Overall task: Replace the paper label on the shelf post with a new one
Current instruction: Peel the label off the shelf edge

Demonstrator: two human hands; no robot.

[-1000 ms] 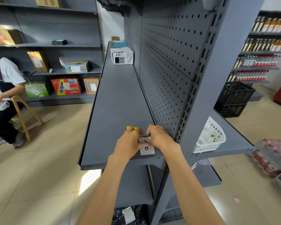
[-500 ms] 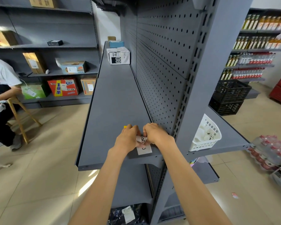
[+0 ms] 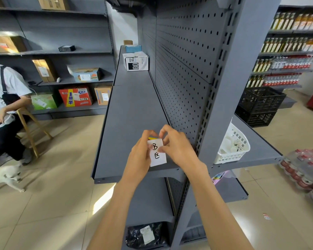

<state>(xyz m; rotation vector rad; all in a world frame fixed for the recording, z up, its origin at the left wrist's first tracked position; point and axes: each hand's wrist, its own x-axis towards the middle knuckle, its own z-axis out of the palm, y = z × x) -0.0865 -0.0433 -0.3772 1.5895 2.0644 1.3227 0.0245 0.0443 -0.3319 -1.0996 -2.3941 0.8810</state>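
One white paper label [image 3: 157, 153], hand-marked "B" and a second character, is pinched between two hands above the grey shelf [image 3: 132, 112]. The left hand [image 3: 140, 156] grips its left edge; the right hand [image 3: 176, 147] pinches its top right. One yellow sliver [image 3: 151, 138] peeks behind the fingertips, mostly hidden. The shelf post [image 3: 222, 98] stands right of the fingers.

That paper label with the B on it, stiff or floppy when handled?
Probably floppy and very light: the paper label is a thin white slip pinched between left hand and right hand. Its free lower end hangs fairly flat, but it likely creases easily.
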